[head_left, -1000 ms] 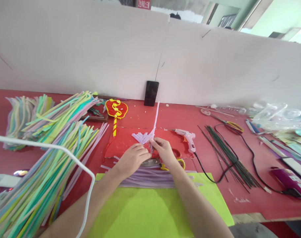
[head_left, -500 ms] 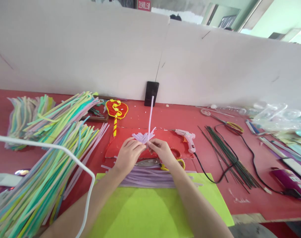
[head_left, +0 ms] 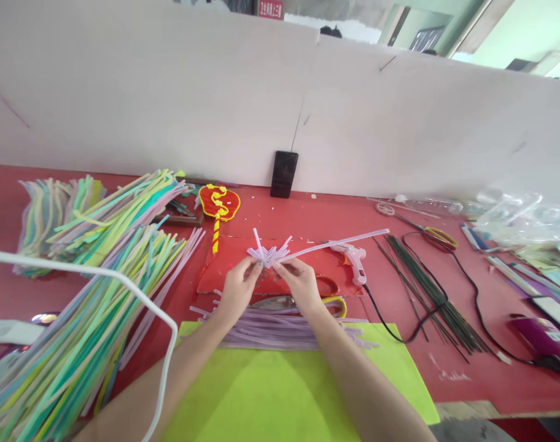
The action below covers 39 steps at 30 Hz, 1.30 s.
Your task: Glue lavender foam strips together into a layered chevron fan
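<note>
A lilac piece woven from pipe cleaners (head_left: 271, 253) is held up between both hands, in a V-shaped pattern. My left hand (head_left: 241, 279) pinches its left side, where one short end sticks up. My right hand (head_left: 298, 279) pinches the other side, and a long lilac pipe cleaner (head_left: 349, 238) runs out from those fingers to the right. Below the hands lies a pile of lilac pipe cleaners (head_left: 271, 331) on a yellow-green board (head_left: 271, 387). Scissors (head_left: 336, 304) with yellow and red handles lie partly behind my right hand.
Bundles of multicoloured pipe cleaners (head_left: 100, 307) cover the left side, with a white cable (head_left: 123, 281) in front. A red and yellow fan-shaped ornament (head_left: 219, 204), a phone (head_left: 284, 174), a pink glue gun (head_left: 353, 261) and dark green wires (head_left: 431, 288) lie around the red table (head_left: 280, 221).
The long lilac pipe cleaner has swung from upright down to the right. My left hand has turned, its fingers now pinching the woven piece, and a short end now stands up at left.
</note>
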{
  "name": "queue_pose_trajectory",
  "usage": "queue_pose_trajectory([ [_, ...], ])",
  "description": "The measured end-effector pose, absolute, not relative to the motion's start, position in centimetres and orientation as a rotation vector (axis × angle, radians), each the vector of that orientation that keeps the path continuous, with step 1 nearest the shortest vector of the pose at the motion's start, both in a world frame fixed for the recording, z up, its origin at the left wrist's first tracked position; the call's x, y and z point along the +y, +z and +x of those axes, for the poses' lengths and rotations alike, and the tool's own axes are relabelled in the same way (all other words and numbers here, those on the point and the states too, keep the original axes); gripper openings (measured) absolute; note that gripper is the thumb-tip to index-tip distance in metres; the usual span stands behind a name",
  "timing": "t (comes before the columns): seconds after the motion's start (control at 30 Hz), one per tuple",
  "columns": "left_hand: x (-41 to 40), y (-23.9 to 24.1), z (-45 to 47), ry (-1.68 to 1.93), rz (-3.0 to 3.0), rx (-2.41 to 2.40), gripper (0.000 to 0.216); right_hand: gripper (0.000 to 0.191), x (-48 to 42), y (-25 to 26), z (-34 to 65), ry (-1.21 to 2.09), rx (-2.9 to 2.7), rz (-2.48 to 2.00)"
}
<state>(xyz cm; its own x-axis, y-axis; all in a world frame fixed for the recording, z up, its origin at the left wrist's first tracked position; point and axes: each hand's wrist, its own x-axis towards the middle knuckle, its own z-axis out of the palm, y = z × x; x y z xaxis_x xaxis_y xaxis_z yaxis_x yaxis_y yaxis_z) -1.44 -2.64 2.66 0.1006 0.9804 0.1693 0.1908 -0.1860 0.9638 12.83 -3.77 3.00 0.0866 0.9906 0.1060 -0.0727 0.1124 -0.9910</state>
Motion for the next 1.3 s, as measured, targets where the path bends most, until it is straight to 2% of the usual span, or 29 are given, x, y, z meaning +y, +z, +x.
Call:
queue_pose_trajectory([
  [0.2,-3.0,3.1,-1.0,1.142,1.496,1.081,0.024,0.024,-3.8,3.1,13.0,1.124,-1.2,-1.128],
  [0.37,-3.0,3.3,-1.1,1.109,1.503,0.963,0.031,0.034,-3.9,3.5,13.4,1.508,-1.078,-1.036],
  [0.47,-3.1,3.6,-1.1,1.044,1.51,0.897,0.035,0.039,-4.0,3.7,13.7,1.617,-1.071,-1.001],
  [0.73,-3.2,3.9,-1.0,0.963,1.496,0.899,0.043,0.038,-4.0,4.1,13.6,1.607,-1.065,-0.964],
  [0.97,-3.3,3.9,-1.0,0.941,1.459,0.87,0.04,0.028,-4.0,3.6,13.6,1.642,-1.011,-0.887],
  [1.3,-3.4,3.8,-0.8,0.958,1.417,0.843,0.034,0.025,-3.8,3.2,13.7,1.633,-1.014,-0.851],
])
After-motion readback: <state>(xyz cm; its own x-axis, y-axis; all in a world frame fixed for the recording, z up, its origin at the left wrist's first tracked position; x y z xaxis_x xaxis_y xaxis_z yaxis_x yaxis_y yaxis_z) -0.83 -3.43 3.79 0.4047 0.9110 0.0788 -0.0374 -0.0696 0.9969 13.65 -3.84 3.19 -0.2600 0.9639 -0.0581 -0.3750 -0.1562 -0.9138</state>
